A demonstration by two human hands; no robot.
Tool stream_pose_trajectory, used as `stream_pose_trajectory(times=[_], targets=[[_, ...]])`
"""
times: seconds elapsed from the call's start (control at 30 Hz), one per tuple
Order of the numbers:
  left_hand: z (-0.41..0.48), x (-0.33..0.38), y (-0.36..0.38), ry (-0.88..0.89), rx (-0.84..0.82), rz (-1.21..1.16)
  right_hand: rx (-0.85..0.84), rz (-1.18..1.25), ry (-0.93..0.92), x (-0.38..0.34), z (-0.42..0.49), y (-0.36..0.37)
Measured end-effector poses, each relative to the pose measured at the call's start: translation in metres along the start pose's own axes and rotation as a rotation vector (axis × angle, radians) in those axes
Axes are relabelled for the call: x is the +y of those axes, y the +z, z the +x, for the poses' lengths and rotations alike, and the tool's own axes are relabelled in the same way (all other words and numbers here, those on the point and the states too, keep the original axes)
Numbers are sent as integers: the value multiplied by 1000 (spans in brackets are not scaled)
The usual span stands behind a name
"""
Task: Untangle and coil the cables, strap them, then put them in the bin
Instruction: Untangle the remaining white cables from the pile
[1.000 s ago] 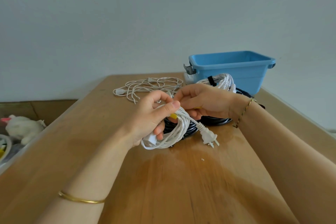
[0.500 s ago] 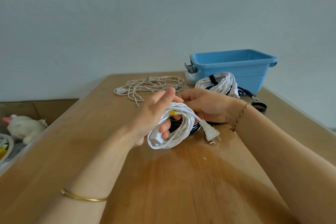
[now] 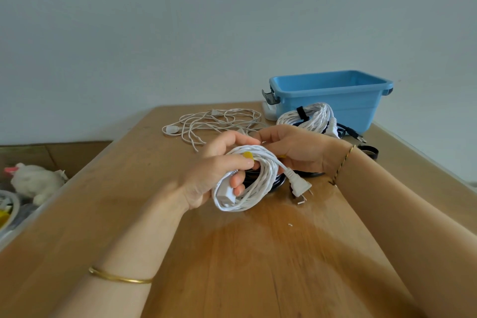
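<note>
Coil [image 3: 258, 188]: white cable, yellow strap [image 3: 248, 155] on top.
Left hand [image 3: 214, 173]: clenched round its near side.
Right hand [image 3: 296, 147]: grasping far side.

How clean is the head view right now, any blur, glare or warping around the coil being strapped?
Head view: soft, even light, no hard shadows; the white coil and plug read sharp; the glossy table mirrors the plug faintly, no blinding glare; wide-angle stretch bends the table edges and swells the forearms near the bottom.
</note>
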State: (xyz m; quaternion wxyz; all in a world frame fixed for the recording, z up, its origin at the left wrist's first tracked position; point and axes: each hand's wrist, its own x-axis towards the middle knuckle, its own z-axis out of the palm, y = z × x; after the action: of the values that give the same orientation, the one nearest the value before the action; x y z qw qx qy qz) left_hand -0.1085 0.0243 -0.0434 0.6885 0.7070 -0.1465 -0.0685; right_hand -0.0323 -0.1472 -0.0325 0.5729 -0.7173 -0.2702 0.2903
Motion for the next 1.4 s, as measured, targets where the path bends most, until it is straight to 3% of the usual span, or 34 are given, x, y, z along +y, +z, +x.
stream_pose_trajectory(times=[0.23, 0.5, 0.83, 1.2, 1.4], targets=[[2, -4, 2, 44, 80, 120, 74, -131, 19, -8, -4, -2], [3, -5, 3, 83, 156, 102, 277, -319, -42, -23, -12, -3], [3, 0, 3, 83, 227, 120, 428, -209, -88, -32, -16, 8], [2, 2, 4, 62, 262, 96, 496, 93, -133, -33, -16, 11], [4, 1, 7, 2, 284, 82, 611, -88, -289, -35, -11, 24]])
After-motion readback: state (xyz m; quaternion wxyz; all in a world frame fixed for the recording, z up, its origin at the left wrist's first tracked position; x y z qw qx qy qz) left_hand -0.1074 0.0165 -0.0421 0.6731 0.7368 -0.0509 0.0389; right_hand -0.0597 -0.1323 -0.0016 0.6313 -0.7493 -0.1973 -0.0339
